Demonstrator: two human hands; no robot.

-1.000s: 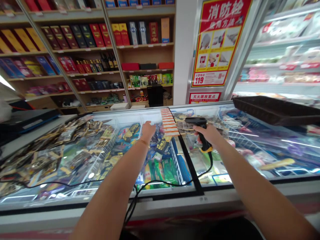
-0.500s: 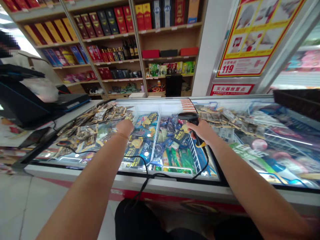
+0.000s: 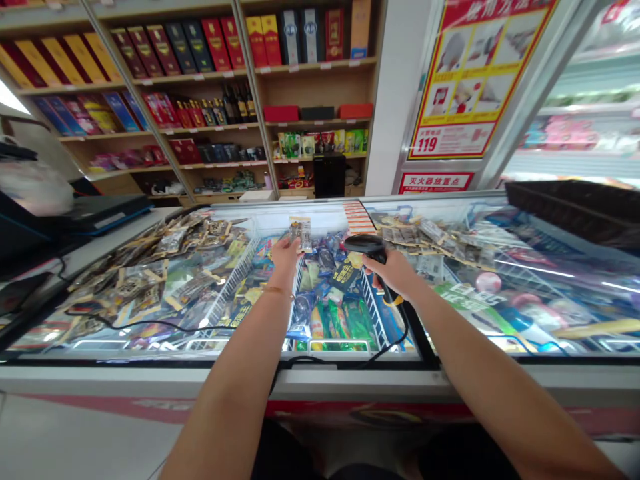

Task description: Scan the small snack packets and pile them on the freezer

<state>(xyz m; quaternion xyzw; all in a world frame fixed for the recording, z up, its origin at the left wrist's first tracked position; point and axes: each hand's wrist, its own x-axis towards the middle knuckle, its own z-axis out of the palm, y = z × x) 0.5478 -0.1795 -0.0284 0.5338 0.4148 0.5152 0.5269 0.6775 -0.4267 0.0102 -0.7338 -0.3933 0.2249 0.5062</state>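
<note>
My left hand (image 3: 285,257) pinches a small clear-and-brown snack packet (image 3: 301,233), held upright above the chest freezer. Its fingers are closed on the packet's lower left side. To the right, my right hand (image 3: 397,272) is wrapped round the grip of a black barcode scanner (image 3: 365,244), whose head points left toward the packet, a short gap away. The scanner's black cable (image 3: 397,341) hangs down to the freezer's front edge. Similar packets lie in a heap (image 3: 145,273) on the left of the glass top, and in a smaller heap (image 3: 435,235) on the right.
Bagged ice pops (image 3: 343,320) and wrapped ice creams fill wire baskets (image 3: 235,283) under the glass. A dark tray (image 3: 565,210) sits at the right, and a black counter device (image 3: 100,210) at the left. Behind stand shelves of boxes (image 3: 220,43) and a fire-safety poster (image 3: 470,80).
My left hand has moved right from the packet heap and now shows a packet in its fingers, near the scanner. The view has turned slightly right; my right hand still holds the scanner.
</note>
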